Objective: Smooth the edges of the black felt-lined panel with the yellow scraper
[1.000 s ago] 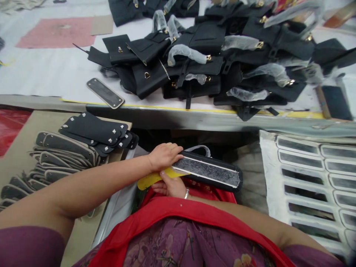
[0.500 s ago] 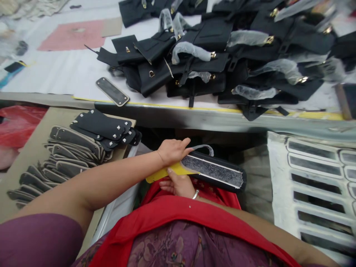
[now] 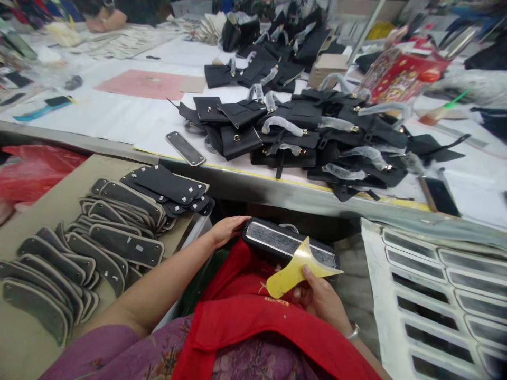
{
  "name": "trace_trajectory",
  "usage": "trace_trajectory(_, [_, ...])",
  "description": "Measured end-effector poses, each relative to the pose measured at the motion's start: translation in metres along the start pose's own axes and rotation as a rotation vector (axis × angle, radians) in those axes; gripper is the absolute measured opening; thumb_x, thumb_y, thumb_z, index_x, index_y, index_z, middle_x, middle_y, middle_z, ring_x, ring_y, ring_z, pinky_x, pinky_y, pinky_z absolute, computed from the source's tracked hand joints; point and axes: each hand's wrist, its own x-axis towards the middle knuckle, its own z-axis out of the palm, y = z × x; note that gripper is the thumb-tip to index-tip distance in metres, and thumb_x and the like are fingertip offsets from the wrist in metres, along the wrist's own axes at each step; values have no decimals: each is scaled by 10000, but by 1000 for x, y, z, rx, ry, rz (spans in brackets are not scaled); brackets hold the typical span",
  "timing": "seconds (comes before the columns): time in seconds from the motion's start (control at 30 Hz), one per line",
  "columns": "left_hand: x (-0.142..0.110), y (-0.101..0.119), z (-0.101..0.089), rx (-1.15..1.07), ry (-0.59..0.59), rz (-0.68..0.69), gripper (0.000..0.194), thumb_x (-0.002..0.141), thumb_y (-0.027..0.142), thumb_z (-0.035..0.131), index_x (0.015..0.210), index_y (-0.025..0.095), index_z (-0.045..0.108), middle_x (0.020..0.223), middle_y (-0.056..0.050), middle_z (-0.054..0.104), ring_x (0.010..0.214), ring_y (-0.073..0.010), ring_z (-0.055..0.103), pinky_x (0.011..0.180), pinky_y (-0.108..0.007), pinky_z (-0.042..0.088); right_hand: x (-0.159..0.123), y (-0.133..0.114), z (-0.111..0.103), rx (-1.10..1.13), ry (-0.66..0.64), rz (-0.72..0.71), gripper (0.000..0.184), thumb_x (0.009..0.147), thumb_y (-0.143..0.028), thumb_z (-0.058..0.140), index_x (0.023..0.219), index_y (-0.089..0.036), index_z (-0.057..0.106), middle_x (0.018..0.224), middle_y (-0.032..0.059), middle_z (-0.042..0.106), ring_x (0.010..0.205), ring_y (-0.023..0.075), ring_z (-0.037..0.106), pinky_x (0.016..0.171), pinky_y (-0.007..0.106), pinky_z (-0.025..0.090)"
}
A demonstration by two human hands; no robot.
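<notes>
My left hand [image 3: 227, 230] grips the left end of a black handbag [image 3: 266, 252] across my lap; its fingertips are partly hidden behind the bag. The bag's bottom faces up, showing a long grey strip [image 3: 273, 239] with white edges. A plastic-wrapped handle [image 3: 289, 227] peeks out on the far side. My right hand [image 3: 319, 296] pinches a yellow plastic sheet [image 3: 287, 274] with a two-pointed, curved end, thumb on top. One point overlaps the bag's grey bottom in view; whether it touches, I cannot tell.
Stacked dark oblong base pieces [image 3: 114, 237] lie on a board [image 3: 103, 166] at left, one more [image 3: 185, 148] on the table. Black handbags [image 3: 293, 132] crowd the white table [image 3: 130, 126]. A phone [image 3: 439, 195] rests near the edge. A cut-out sheet [image 3: 374, 264] holds oblong pieces at right.
My left hand has moved off the yellow plastic sheet to the bag's left end. My right hand has shifted right with the sheet, now clear of my left hand. The view has tilted up.
</notes>
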Motion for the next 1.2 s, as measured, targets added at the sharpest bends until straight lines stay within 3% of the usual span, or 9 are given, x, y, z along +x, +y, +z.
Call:
trace_trajectory(0.13, [-4,-3,10,-58,23,-4,525,646,359,732,1107,145,601,1103,-102,624,944,-174,580,813,-279,427,2,-11,-2,-46,23,-37,379,638,-446,736,789,-118,622,597,40,621,418,91,489,410,196,402])
trace_trajectory(0.3, [-3,12,15,140,29,-30,438,656,317,694,1047,140,611,975,-71,640,830,-156,582,700,-258,431,10,-24,-4,-203,40,-78,388,676,-515,672,673,-130,623,518,49,586,441,123,500,445,230,398])
trace_trajectory(0.43, [1,18,18,269,32,2,311,663,249,645,949,141,590,825,-23,620,750,-137,566,652,-235,418,14,-33,-5,-510,49,-68,491,733,-570,571,478,-151,584,457,82,565,429,143,492,459,256,381])
trace_trajectory(0.53, [0,19,24,261,38,12,283,676,243,615,938,149,558,827,-15,613,763,-141,570,669,-242,430,14,-43,2,-719,12,-95,540,760,-568,539,427,-144,571,436,86,555,421,138,485,466,251,375])
trace_trajectory(0.7, [-5,15,33,313,82,81,303,717,278,586,990,148,577,923,-50,638,879,-188,582,742,-278,448,26,-68,21,-399,-166,-60,333,719,-474,637,806,-152,616,716,48,662,618,180,610,603,283,488])
trace_trajectory(0.9, [9,0,31,69,30,8,445,756,455,597,1097,170,612,993,-61,674,912,-196,608,820,-282,442,92,-126,34,-237,-388,12,292,750,-298,646,969,-135,540,808,86,671,671,183,651,677,347,525])
trace_trajectory(1.03, [15,-1,29,70,34,-1,441,684,460,674,1026,181,662,943,-56,692,846,-201,629,768,-277,464,147,-156,43,-216,-100,-113,147,804,-211,565,898,-98,569,659,74,653,519,159,613,523,274,512])
trace_trajectory(1.2, [16,7,30,167,67,22,401,669,454,669,953,170,691,940,-66,693,874,-237,631,776,-310,483,199,-164,47,-151,236,-235,148,898,-207,424,917,-109,534,517,0,582,448,123,557,485,226,487])
